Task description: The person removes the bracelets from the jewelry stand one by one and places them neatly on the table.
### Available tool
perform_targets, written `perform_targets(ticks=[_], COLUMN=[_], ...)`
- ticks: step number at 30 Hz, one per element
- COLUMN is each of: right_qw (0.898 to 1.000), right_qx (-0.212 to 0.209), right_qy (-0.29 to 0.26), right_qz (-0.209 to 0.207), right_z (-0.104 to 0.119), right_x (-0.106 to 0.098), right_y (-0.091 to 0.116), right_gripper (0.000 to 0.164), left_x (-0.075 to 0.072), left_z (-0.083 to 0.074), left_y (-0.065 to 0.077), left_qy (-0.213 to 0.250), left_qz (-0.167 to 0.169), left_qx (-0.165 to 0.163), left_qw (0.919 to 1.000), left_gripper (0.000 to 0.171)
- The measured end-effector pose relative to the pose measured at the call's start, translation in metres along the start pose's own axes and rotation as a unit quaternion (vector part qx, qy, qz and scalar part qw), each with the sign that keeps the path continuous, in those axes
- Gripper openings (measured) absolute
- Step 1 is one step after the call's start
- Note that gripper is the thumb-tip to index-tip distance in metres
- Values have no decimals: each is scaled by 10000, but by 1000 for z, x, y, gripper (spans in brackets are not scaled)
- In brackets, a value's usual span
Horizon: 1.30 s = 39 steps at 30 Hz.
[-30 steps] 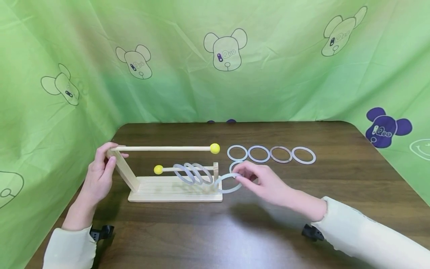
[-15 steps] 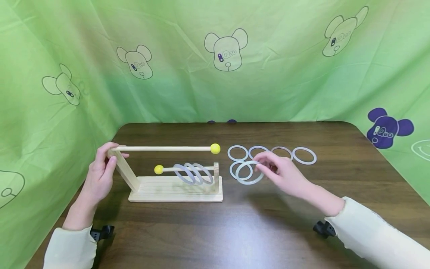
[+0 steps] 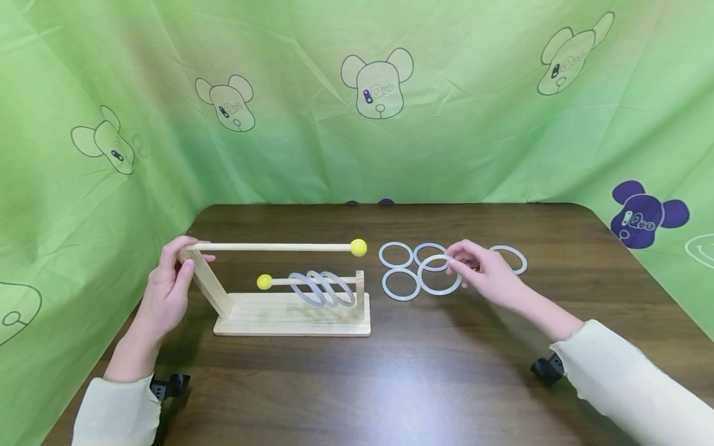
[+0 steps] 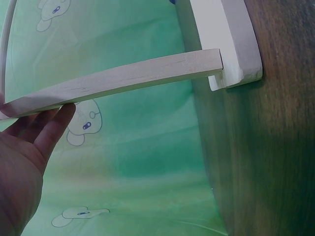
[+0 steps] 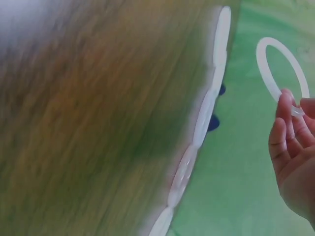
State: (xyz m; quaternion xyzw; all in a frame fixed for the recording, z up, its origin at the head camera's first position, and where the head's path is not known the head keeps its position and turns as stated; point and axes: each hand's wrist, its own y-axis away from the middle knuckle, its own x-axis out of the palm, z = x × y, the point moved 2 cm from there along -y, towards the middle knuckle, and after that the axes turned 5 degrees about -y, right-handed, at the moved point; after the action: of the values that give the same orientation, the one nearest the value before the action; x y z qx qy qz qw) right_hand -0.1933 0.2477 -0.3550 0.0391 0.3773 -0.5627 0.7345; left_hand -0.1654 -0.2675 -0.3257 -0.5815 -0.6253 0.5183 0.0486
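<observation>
head view: thin translucent white ring (image 3: pixel 439 275)

1. A staged recording booth rather than a lived-in room: a green bear-print cloth backdrop (image 3: pixel 357 105) wraps behind and beside the dark wooden table (image 3: pixel 390 371).
2. Only a wooden ring-toy stand (image 3: pixel 290 313) sits on that table.

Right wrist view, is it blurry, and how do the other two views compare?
Right wrist view: table smeared by blur, held ring and right hand fairly clear. Head view: sharp, evenly lit. Left wrist view: sharp, wooden stand bowed by lens distortion.
</observation>
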Motion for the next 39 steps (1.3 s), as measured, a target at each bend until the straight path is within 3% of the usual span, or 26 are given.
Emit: perform_targets(ticks=[14, 28, 39], right_qw=[9963, 9922, 9905], right_qx=[588, 910, 652], right_qy=[99, 274, 793], right_qz=[616, 806, 912], right_z=[-25, -40, -45], right_x=[-7, -4, 4], right_y=[-1, -5, -6], right_gripper=[11, 7, 8], left_x=[1, 1, 1], left_z=[2, 2, 1], left_y=[0, 0, 0], left_qy=[6, 31, 78], left_qz=[-59, -30, -18], left_qx=[-1, -24, 18], left_qw=[10000, 10000, 10000], left_gripper=[35, 35, 34])
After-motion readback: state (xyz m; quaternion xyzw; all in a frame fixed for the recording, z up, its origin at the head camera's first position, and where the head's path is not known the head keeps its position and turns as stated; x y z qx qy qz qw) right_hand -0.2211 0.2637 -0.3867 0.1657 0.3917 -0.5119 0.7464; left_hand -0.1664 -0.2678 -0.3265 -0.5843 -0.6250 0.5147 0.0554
